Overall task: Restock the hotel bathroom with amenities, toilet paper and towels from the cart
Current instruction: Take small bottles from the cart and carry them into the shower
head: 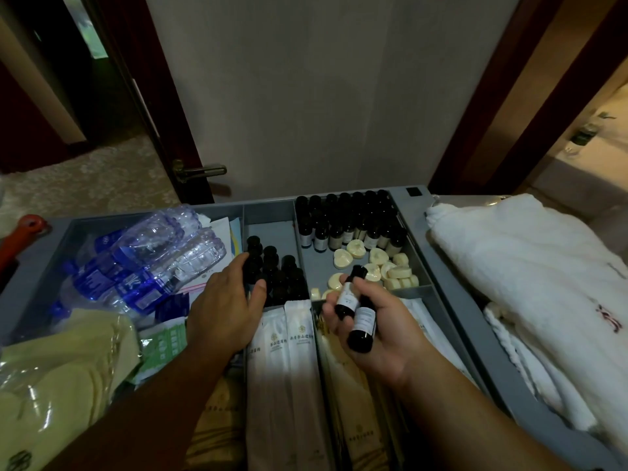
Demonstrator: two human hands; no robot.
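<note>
Over the grey cart tray [438,266], the right hand [377,331] holds two small dark bottles [356,311] while the left hand [227,307] rests on the dark bottles [275,270] in the middle compartment.

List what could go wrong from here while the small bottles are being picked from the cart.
The right hand holds two dark bottles in one grip, with one lying across the fingers. Either might slip and drop among the soaps. The left hand reaches among tightly packed standing bottles and might knock neighbours over.
</note>
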